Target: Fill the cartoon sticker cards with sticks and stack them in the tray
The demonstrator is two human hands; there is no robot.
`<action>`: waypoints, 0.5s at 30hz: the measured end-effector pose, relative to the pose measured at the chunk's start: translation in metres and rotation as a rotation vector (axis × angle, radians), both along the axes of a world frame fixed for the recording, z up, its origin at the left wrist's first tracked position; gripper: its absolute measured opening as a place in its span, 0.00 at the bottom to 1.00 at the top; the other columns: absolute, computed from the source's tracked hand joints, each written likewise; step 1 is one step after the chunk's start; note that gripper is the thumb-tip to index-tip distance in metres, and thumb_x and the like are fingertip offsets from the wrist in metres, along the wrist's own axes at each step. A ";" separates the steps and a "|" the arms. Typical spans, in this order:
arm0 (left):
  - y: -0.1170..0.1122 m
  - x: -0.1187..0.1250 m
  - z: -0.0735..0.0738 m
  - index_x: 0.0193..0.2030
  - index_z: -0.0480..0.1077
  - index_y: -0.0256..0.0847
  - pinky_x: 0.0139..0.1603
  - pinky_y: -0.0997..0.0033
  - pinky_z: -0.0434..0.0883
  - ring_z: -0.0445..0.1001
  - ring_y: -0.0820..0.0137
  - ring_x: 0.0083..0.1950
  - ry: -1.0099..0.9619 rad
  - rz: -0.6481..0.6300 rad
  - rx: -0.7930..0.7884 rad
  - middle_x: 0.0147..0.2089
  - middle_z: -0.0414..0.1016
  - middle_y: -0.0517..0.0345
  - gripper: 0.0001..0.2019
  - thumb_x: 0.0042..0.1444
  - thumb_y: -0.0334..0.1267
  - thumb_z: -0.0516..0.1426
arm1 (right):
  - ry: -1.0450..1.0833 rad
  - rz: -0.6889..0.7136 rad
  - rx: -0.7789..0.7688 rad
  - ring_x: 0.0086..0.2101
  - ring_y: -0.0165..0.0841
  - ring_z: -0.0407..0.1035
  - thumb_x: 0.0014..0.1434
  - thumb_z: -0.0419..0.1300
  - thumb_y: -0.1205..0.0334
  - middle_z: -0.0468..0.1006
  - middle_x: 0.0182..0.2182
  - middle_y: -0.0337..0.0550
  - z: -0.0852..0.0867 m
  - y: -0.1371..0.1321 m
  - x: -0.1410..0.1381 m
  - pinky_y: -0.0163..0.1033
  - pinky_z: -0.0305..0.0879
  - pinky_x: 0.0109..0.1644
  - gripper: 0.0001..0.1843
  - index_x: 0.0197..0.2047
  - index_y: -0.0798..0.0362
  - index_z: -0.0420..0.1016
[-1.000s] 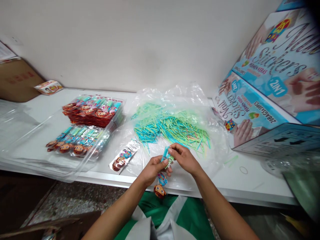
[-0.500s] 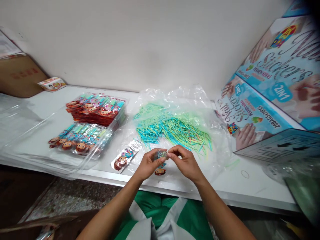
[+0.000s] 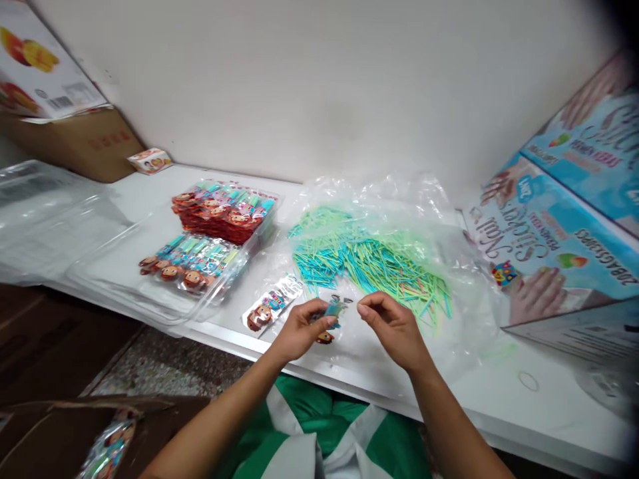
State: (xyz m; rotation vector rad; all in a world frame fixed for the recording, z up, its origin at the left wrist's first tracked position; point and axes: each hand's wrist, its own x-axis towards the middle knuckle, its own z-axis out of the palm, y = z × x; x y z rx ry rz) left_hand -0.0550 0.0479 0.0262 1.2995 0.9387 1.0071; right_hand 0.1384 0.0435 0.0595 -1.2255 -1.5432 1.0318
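My left hand (image 3: 304,328) pinches a small printed plastic packet (image 3: 335,306) between thumb and fingers; its upper end is crumpled, and a cartoon face shows below the hand. A short gap to the right, my right hand (image 3: 394,326) is closed in a pinch; whatever is between its fingertips is too small to make out. Beyond both hands lies a heap of thin green and blue sticks (image 3: 379,263) on a clear plastic sheet. Left of my left hand, a flat packet with a cartoon head (image 3: 272,305) rests on the table.
A clear tray (image 3: 200,309) at left holds stacked cartoon packets (image 3: 219,209). Nail sticker boxes (image 3: 549,246) stand at right. A brown carton (image 3: 94,143) and a small box (image 3: 150,161) are at back left. A rubber band (image 3: 528,381) lies at front right.
My right hand has moved away to the right from the packet, leaving a gap. My left hand still holds the packet, whose upper end now shows. The camera view has turned left.
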 end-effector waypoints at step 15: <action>0.093 -0.307 0.075 0.53 0.62 0.30 0.32 0.78 0.66 0.66 0.79 0.28 0.720 0.894 0.068 0.28 0.70 0.64 0.27 0.48 0.38 0.62 | -0.085 -0.014 -0.125 0.27 0.28 0.63 0.56 0.56 0.54 0.68 0.27 0.37 -0.018 0.005 0.005 0.34 0.62 0.33 0.10 0.35 0.51 0.69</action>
